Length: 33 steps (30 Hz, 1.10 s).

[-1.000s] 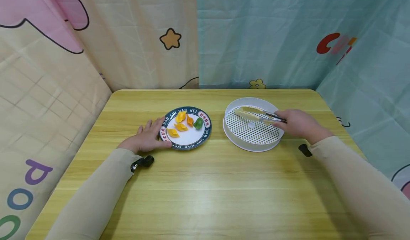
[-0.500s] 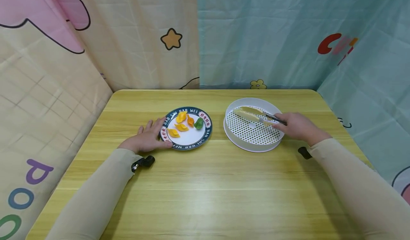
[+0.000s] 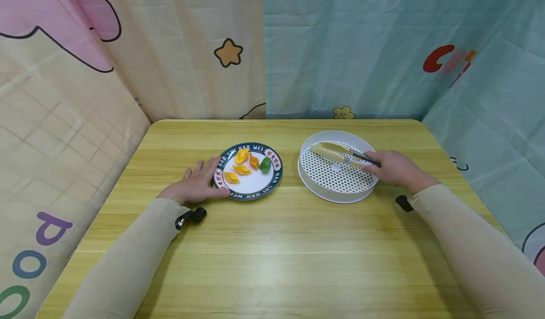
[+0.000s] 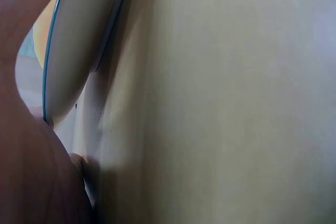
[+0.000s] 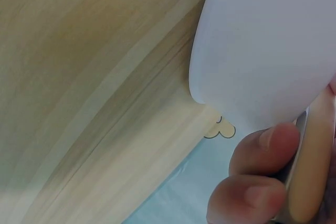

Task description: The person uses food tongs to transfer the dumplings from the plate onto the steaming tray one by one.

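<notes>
Curtained-off booth, room type unclear: cartoon-print beige curtain (image 3: 179,49) upper left, teal curtain (image 3: 340,39) upper right, wood-grain table (image 3: 272,248) lower middle.

Printed curtains (image 3: 340,49) behind wooden table (image 3: 306,252)

Your plate (image 3: 253,184) had a white centre and a dark teal rim with white and red lettering. You had 3 yellow pieces (image 3: 241,156), 1 orange piece (image 3: 253,161) and 1 green piece (image 3: 265,164). Your basket (image 3: 336,196) was white with a dotted floor, your tongs (image 3: 328,153) pale yellow and silver, your sleeves (image 3: 123,262) beige.
</notes>
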### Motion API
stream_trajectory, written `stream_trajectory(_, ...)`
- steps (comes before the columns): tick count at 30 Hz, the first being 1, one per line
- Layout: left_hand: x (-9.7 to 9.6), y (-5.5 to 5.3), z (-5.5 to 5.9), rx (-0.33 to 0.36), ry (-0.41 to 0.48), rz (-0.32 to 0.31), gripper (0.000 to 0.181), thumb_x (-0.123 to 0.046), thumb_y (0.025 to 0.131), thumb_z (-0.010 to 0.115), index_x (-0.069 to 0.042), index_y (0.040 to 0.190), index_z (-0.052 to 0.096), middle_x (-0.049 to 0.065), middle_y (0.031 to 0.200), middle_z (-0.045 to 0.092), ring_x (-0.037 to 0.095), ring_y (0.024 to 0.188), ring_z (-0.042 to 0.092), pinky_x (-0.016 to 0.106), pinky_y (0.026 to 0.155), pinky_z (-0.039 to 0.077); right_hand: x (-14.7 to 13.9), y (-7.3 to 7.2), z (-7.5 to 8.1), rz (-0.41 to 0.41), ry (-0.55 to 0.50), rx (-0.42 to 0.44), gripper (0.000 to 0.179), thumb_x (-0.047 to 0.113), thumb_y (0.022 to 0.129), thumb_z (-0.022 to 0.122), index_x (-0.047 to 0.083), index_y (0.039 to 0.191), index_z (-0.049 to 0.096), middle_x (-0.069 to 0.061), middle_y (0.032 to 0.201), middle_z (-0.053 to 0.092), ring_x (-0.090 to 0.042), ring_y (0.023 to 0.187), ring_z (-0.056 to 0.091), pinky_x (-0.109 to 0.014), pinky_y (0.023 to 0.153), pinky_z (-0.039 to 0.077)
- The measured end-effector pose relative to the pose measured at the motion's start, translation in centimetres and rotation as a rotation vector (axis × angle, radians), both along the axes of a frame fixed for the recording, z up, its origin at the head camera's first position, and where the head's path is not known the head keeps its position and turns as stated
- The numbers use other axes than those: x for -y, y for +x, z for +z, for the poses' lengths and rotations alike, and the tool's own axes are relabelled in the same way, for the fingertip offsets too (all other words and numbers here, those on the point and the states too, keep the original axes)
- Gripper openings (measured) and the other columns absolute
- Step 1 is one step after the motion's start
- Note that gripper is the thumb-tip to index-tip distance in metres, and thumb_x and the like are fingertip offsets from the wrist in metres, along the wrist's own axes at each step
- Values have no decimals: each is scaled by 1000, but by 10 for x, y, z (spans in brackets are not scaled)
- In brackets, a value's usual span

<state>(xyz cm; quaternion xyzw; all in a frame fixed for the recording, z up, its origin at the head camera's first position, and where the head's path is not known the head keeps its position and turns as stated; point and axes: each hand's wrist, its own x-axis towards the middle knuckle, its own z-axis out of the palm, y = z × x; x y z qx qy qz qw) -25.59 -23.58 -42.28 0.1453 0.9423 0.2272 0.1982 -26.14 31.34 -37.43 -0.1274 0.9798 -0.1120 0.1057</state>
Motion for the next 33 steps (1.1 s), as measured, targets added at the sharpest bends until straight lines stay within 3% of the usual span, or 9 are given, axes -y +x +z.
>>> stream_trajectory(6, 0, 0, 0, 8, -14, 4, 130, -80, 82, 67, -21, 170, -8, 19, 177, -6, 56, 158, -12, 77, 121, -10, 0, -1, -2, -4, 2, 4, 66, 41, 106, 61, -1, 156, 47, -21, 113, 65, -30, 90, 58, -40, 74, 46)
stream_trajectory(12, 0, -1, 0, 8, -18, 7, 128, -78, 84, 68, -21, 170, -7, 18, 178, -5, 55, 159, -11, 77, 122, -10, -1, -1, -1, -31, 9, 28, 74, 46, 105, 62, -2, 158, 42, -26, 128, 63, -35, 102, 56, -46, 82, 47)
stream_trajectory(18, 0, -1, -1, 7, -23, 14, 127, -78, 84, 68, -22, 170, -7, 17, 178, -4, 54, 159, -12, 77, 122, -10, -3, 3, 0, -20, -25, -15, 80, 45, 103, 65, -6, 158, 38, -35, 143, 58, -38, 109, 57, -56, 93, 51)
stream_trajectory(19, 1, -1, -2, 8, -23, 15, 127, -79, 84, 68, -22, 170, -7, 17, 178, -5, 54, 159, -12, 77, 122, -10, -3, 4, 1, -16, -29, -26, 80, 45, 103, 65, -6, 158, 38, -35, 141, 59, -37, 108, 58, -55, 92, 51)
stream_trajectory(22, 1, -1, -4, 8, -25, 15, 128, -80, 84, 67, -22, 170, -7, 17, 178, -5, 55, 159, -12, 77, 122, -10, -4, 3, 7, -18, -66, -49, 78, 44, 103, 66, -4, 158, 39, -27, 112, 71, -31, 90, 58, -44, 76, 49)
stream_trajectory(26, 1, -2, -4, 8, -29, 15, 128, -82, 83, 66, -24, 170, -8, 16, 178, -5, 53, 159, -12, 76, 123, -10, 3, 6, 23, -9, -111, -97, 70, 40, 103, 68, -1, 156, 47, -7, 81, 61, -22, 70, 51, -34, 62, 41)
stream_trajectory(33, 0, -2, -2, 19, -16, 19, 130, -81, 82, 68, -23, 170, -8, 18, 178, -6, 53, 159, -13, 75, 123, -11, 51, 17, 48, 88, -49, -149, 56, 42, 101, 70, 7, 143, 59, -6, 94, 65, -22, 79, 55, -38, 70, 45)
